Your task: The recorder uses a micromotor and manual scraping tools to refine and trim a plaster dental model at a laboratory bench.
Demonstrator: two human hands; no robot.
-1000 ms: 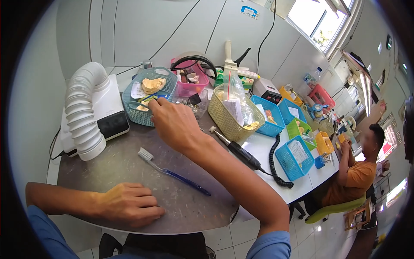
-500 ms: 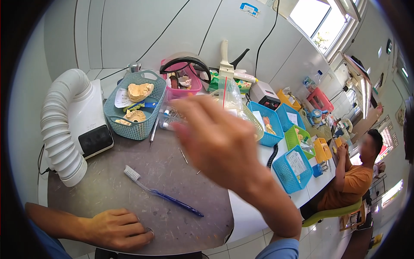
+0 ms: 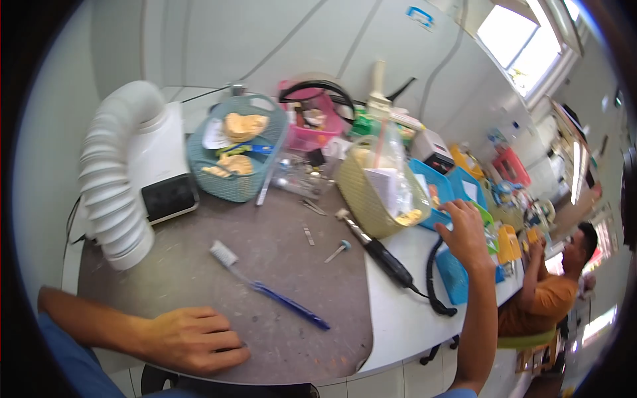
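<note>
My left hand (image 3: 202,339) rests on the brown mat (image 3: 285,242) near its front edge, fingers curled down and closed. A small dark bit shows at its fingertips, too little to name. To its right lies a toothbrush (image 3: 288,305) with a blue handle and white bristles. My right hand (image 3: 466,232) is raised over the blue baskets at the right, thumb and fingers apart, with nothing seen in it. Left of it lies a dental handpiece (image 3: 385,257) with a coiled cord. A small blue-headed bur (image 3: 338,251) and a thin metal piece (image 3: 308,236) lie on the mat.
A grey-blue basket (image 3: 229,189) holds dental casts. A pale yellow basket (image 3: 361,199) holds papers and bags. A white ribbed hose (image 3: 109,186) curves at the left beside a white box. Behind stands a pink basket (image 3: 312,141). A person in orange (image 3: 541,298) sits at the right.
My right hand has moved right, from over the middle of the bench to the blue baskets, uncovering the handpiece and yellow basket. The view has shifted; my left hand stays on the mat.
</note>
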